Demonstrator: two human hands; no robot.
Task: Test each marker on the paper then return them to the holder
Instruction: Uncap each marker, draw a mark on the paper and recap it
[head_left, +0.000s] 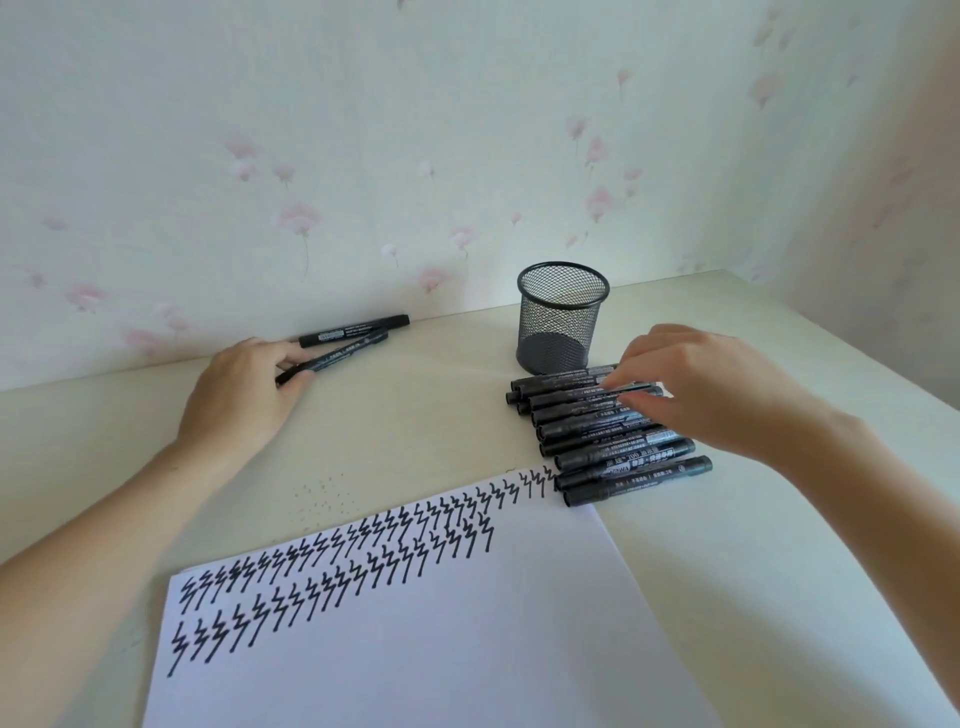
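Note:
A white paper (441, 649) with rows of black zigzag marks lies at the front of the desk. Several black markers (587, 441) lie side by side to its upper right, below a black mesh holder (561, 319) that stands upright with no markers in it. My right hand (701, 395) reaches over this row and its fingertips pinch one marker near the top of the row. At the back left, my left hand (244, 400) holds a black marker (332, 358) against the desk. A second marker (358, 330) lies just behind it by the wall.
The cream desk (415, 415) meets flowered wallpaper at the back and on the right. Small ink dots (322, 499) speckle the desk above the paper.

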